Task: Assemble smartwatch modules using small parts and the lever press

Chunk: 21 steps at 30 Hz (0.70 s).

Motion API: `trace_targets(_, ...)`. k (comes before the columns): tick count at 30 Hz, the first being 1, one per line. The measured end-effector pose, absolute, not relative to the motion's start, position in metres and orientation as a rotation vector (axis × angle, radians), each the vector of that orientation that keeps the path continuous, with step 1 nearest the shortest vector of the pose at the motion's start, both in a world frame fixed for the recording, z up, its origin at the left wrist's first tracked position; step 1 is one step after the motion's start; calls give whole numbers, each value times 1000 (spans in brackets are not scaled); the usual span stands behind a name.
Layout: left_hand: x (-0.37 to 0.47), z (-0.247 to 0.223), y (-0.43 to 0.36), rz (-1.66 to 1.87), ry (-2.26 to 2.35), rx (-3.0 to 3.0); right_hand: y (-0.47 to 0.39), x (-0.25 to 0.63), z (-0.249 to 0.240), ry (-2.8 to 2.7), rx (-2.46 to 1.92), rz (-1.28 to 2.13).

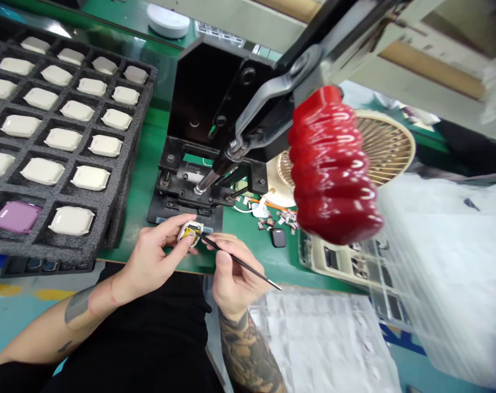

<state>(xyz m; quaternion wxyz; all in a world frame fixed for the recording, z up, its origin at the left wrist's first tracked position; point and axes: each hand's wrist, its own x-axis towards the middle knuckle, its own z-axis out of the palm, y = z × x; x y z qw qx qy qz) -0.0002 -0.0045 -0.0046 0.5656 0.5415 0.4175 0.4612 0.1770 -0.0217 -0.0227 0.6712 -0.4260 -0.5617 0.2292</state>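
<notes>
Between the thumb and fingers of my left hand (157,256) is a small white watch case (195,228), its inside showing yellow and dark parts. My right hand (235,273) grips a thin black stick-like tool (243,264), perhaps tweezers. The tool's far end reaches into the case, and its pale rear end points down to the right. Both hands are close together at the bench's front edge, just before the base of a black hand press (190,194). My fingers hide part of the case.
The press's red ribbed handle (333,169) hangs over the right side. A foam tray (120,180) of pale cases and one purple case (16,216) stands left. Small loose parts and a black square piece (278,238) lie right, near a fan (389,144) and plastic trays (313,254).
</notes>
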Motion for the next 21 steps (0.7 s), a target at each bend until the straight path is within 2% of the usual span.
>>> trace_targets(7,0,-6,-2,1090,966,1301,-23,180,-22,-1245,-1021,633)
trace_targets(13,-3,-7,-5,1072,924,1285,-14,188,-15,-1137,-854,1084)
trace_targets(16,-1,-7,-4,1130,913,1172,-14,185,-16,-1127,-807,959)
trace_targets(19,2,-5,-2,1173,888,1066,-15,180,-18,-988,-912,688)
trace_targets(21,2,-4,-2,1178,884,1041,-15,178,-20,-944,-996,649)
